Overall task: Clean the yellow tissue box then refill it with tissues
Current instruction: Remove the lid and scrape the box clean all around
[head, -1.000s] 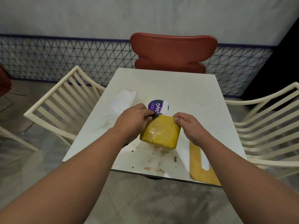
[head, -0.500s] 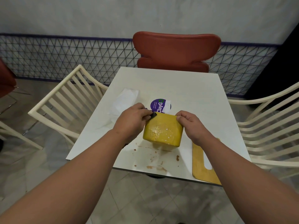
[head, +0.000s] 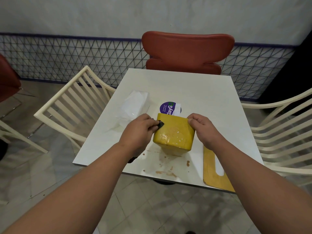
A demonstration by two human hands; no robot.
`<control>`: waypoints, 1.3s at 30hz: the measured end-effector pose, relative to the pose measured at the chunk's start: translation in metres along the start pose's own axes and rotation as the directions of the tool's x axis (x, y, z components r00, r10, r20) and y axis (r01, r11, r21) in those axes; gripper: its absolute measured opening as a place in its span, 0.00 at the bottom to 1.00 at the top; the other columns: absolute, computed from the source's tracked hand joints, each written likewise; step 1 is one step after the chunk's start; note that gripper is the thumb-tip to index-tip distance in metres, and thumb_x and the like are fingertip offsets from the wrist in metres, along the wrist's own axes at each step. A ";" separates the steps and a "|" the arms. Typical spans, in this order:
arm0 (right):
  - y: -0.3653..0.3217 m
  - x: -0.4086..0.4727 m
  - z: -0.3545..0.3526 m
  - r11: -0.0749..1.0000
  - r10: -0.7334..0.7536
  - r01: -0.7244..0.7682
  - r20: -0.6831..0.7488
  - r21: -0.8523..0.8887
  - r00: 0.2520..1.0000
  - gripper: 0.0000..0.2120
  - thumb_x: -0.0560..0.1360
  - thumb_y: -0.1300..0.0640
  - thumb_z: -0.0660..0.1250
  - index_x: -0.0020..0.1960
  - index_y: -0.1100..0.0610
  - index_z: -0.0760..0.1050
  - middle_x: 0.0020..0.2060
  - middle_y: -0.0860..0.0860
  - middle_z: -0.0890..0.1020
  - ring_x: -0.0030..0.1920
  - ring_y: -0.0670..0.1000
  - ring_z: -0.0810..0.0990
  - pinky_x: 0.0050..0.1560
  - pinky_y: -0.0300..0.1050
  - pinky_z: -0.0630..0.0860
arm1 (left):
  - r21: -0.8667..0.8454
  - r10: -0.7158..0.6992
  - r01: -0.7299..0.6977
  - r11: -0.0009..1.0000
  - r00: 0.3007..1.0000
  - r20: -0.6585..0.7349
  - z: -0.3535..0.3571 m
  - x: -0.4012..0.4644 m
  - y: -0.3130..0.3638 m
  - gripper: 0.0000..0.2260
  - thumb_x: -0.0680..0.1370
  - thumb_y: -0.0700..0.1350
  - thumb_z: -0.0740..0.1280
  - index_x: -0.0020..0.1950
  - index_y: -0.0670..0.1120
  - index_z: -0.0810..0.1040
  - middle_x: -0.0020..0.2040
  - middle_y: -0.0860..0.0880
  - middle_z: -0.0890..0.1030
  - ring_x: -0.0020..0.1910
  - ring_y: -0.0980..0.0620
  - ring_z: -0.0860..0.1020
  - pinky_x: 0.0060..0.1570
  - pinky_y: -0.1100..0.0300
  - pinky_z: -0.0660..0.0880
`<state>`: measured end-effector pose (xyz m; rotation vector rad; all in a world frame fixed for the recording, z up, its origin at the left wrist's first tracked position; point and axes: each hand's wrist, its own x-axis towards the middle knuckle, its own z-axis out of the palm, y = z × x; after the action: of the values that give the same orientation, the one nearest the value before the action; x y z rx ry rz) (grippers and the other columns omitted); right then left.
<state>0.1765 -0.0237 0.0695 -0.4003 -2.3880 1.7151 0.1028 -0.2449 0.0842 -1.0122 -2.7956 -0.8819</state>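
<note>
While the yellow tissue box (head: 173,134) stands near the front edge of the white table (head: 185,88), its upper face carries wet-looking sheen and pale flecks, so the cleaning step is judged unfinished. To do it well, the box should be held firm on its right side and the dark cloth (head: 159,124) drawn across the soiled face in overlapping strokes, working toward the near edge, with the sides checked afterwards. The left hand (head: 138,130) has its fingers curled, pinching the dark cloth against the box's upper left corner. The right hand (head: 202,128) grips the box's upper right corner, thumb on the near face, fingers folded over the rim. The wrapped tissue pack (head: 135,105) lies apart to the left, untouched. Brown stains (head: 166,173) mark the table in front of the box; the yellow lid (head: 214,169) lies at the right.
</note>
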 end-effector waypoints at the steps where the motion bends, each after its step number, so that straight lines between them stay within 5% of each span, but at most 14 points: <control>1: 0.000 0.000 0.000 1.000 0.006 -0.006 -0.002 0.009 1.000 0.11 0.81 0.62 0.56 0.43 0.60 0.74 0.35 0.47 0.73 0.34 0.41 0.70 0.36 0.34 0.68 | -0.002 0.023 -0.023 1.000 1.000 0.015 0.002 -0.011 -0.002 0.12 0.80 0.47 0.63 0.62 0.50 0.80 0.52 0.53 0.76 0.49 0.53 0.75 0.46 0.64 0.68; 16: 0.000 0.000 0.000 1.000 -0.001 0.001 0.002 -0.011 1.000 0.11 0.81 0.62 0.57 0.42 0.59 0.73 0.35 0.48 0.73 0.37 0.46 0.69 0.40 0.43 0.67 | 0.027 0.103 -0.103 0.994 0.994 -0.018 0.012 -0.052 -0.004 0.11 0.79 0.47 0.65 0.59 0.50 0.81 0.47 0.52 0.76 0.42 0.51 0.77 0.39 0.60 0.72; 20: 0.002 0.000 -0.001 1.000 0.003 -0.003 0.000 -0.022 1.000 0.11 0.81 0.60 0.57 0.44 0.62 0.73 0.36 0.50 0.72 0.39 0.48 0.69 0.42 0.44 0.67 | -0.070 -0.084 0.073 0.995 0.982 -0.170 0.025 -0.060 -0.001 0.11 0.79 0.47 0.65 0.61 0.50 0.81 0.46 0.56 0.74 0.39 0.58 0.72 0.40 0.69 0.66; 25: 0.002 0.001 0.001 1.000 0.015 -0.015 0.016 0.008 1.000 0.10 0.80 0.60 0.57 0.43 0.62 0.73 0.36 0.52 0.71 0.39 0.50 0.69 0.43 0.45 0.66 | -0.131 -0.109 0.082 0.988 0.969 -0.221 0.053 -0.065 0.021 0.12 0.78 0.48 0.65 0.59 0.48 0.81 0.45 0.51 0.75 0.37 0.52 0.76 0.37 0.59 0.76; 30: 0.001 0.003 0.000 0.999 0.032 -0.032 0.004 0.028 0.999 0.10 0.80 0.60 0.57 0.42 0.59 0.73 0.36 0.53 0.70 0.39 0.51 0.67 0.41 0.45 0.64 | -0.118 0.012 -0.037 0.992 0.979 -0.205 0.072 -0.062 0.049 0.15 0.78 0.51 0.60 0.58 0.46 0.81 0.45 0.47 0.77 0.36 0.47 0.78 0.33 0.57 0.77; 35: 0.000 0.005 -0.002 0.999 0.047 -0.047 0.006 0.016 0.999 0.11 0.81 0.60 0.56 0.46 0.64 0.73 0.36 0.51 0.71 0.39 0.49 0.69 0.41 0.44 0.66 | -0.207 -0.210 0.153 0.966 0.934 -0.289 0.069 -0.059 0.023 0.09 0.78 0.42 0.66 0.58 0.47 0.79 0.50 0.48 0.76 0.44 0.50 0.78 0.42 0.55 0.78; 39: -0.001 0.006 -0.001 0.999 0.040 -0.040 -0.009 0.027 0.999 0.11 0.81 0.60 0.56 0.45 0.63 0.73 0.34 0.49 0.71 0.37 0.47 0.68 0.37 0.42 0.65 | -0.195 -0.073 0.020 0.981 0.961 -0.266 0.084 -0.057 0.051 0.08 0.77 0.45 0.63 0.54 0.47 0.78 0.48 0.45 0.78 0.40 0.45 0.78 0.32 0.56 0.76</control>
<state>0.1709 -0.0212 0.0708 -0.4542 -2.3629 1.7564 0.1912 -0.2017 0.0264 -0.7761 -2.5521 -1.2127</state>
